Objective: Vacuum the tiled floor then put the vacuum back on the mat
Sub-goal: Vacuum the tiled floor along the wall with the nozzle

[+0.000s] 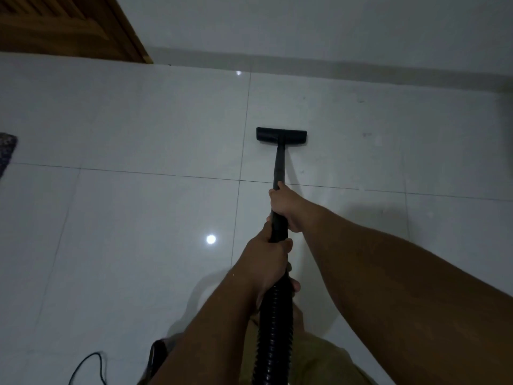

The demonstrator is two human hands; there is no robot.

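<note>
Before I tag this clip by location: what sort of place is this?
Probably a room in a home: glossy white floor tiles, a wooden door at the wall, and a patterned mat at the left edge.

dim, soft picture; lamp glare on floor.

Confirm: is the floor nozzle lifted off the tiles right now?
No. The floor nozzle sits flat on the tiled floor, with both the right hand and the left hand gripping the wand.
</note>
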